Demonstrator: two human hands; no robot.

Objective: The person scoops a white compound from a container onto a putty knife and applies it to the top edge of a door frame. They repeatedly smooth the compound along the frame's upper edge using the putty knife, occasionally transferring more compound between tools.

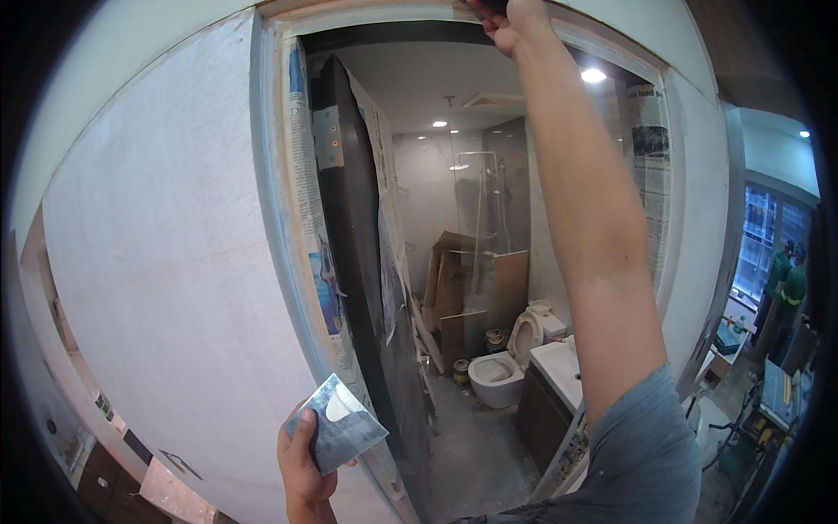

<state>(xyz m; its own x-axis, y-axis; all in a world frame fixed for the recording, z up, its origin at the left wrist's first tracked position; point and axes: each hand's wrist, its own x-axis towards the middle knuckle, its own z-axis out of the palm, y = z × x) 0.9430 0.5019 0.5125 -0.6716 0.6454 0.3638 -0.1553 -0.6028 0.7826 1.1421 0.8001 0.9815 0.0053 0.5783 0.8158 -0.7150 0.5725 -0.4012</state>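
In my left hand (310,458) is a broad, square metal putty blade (353,444), the thumb pressed on its face and the fingers behind. A white dab of putty (342,403) sits near its upper edge. It is held low, in front of the left side of the door frame (292,253). My right arm stretches up across the doorway. At the top, my right hand (513,26) is closed on a dark object (494,5) against the frame's head. The picture's upper edge cuts that object off, so its kind does not show.
Newspaper (325,293) covers parts of the jambs. A dark door (349,201) stands inward on the left. Beyond are a toilet (497,377), a vanity (548,393) and leaning cardboard (447,284). Far right, people in green (790,284) stand near a blue-topped table (779,393).
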